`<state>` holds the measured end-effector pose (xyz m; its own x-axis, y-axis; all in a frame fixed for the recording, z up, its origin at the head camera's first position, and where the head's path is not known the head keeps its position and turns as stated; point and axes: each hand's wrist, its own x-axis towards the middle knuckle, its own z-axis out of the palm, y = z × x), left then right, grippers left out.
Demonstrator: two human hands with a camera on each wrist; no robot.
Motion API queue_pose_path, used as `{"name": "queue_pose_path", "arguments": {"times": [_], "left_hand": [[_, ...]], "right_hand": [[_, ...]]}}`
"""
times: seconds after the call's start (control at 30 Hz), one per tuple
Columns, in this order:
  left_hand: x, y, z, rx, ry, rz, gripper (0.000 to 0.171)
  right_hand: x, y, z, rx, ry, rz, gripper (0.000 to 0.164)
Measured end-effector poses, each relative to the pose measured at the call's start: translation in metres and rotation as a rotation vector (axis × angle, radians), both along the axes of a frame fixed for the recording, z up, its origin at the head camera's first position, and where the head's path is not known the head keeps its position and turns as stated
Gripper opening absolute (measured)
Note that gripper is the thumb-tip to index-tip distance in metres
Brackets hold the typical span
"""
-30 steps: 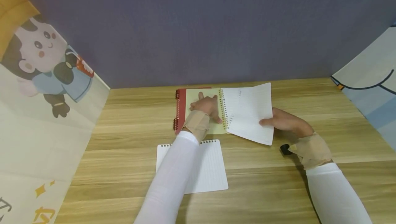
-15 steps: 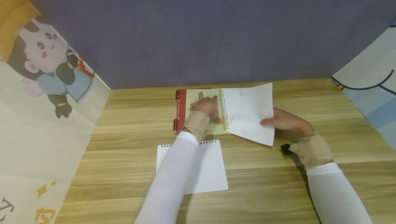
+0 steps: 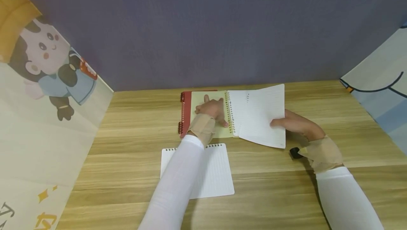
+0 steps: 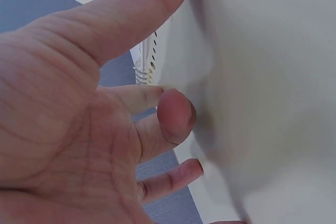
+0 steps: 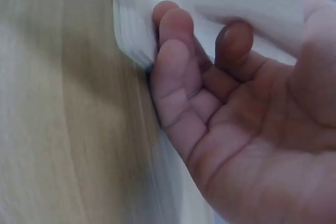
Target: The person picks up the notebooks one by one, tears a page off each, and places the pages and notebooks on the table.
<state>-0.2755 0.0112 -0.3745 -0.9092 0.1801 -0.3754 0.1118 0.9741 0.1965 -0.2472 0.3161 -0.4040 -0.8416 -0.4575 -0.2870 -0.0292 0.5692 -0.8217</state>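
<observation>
In the head view an open ring-bound notebook with a red cover (image 3: 186, 117) lies at the back of the table. My left hand (image 3: 211, 111) rests with spread fingers on its yellow page (image 3: 198, 99), thumb beside the row of rings (image 3: 228, 115). In the left wrist view its fingertips (image 4: 178, 116) touch the pale surface. To the right, my right hand (image 3: 297, 124) pinches the outer edge of a white lined sheet (image 3: 260, 110) between thumb and fingers. This sheet is lifted and bent at its right side, and its lower left corner stands off the binding. More pages lie under it.
A loose white sheet (image 3: 216, 173) with punched holes lies in front of the notebook, partly covered by the left sleeve (image 3: 175, 187). A small black object (image 3: 295, 153) is by the right wrist. A dark wall (image 3: 203, 32) stands behind the wooden table (image 3: 127, 145).
My right hand has shifted slightly right with the white sheet, whose lower left corner has come away from the rings. My left hand has stayed in place.
</observation>
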Motion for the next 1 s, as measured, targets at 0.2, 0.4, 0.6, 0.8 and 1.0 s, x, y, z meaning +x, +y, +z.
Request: {"name": "queue_pose_path", "arguments": {"times": [0.2, 0.4, 0.6, 0.8, 1.0], "left_hand": [[0.002, 0.000, -0.001, 0.000, 0.015, -0.014, 0.113], [0.004, 0.003, -0.003, -0.007, 0.020, -0.013, 0.111], [0.004, 0.001, -0.006, -0.014, 0.040, -0.017, 0.112], [0.004, 0.001, -0.007, -0.020, 0.054, -0.009, 0.110], [0.006, -0.001, -0.006, -0.023, 0.055, -0.007, 0.109]], "right_hand": [[0.004, -0.004, 0.009, -0.017, -0.029, 0.021, 0.066], [0.021, -0.011, 0.038, 0.000, -0.007, 0.016, 0.067], [0.047, -0.021, 0.073, 0.016, 0.222, 0.039, 0.074], [0.083, -0.042, 0.075, 0.235, 0.789, 0.177, 0.087], [0.127, -0.064, 0.042, 0.514, 0.811, 0.298, 0.085]]}}
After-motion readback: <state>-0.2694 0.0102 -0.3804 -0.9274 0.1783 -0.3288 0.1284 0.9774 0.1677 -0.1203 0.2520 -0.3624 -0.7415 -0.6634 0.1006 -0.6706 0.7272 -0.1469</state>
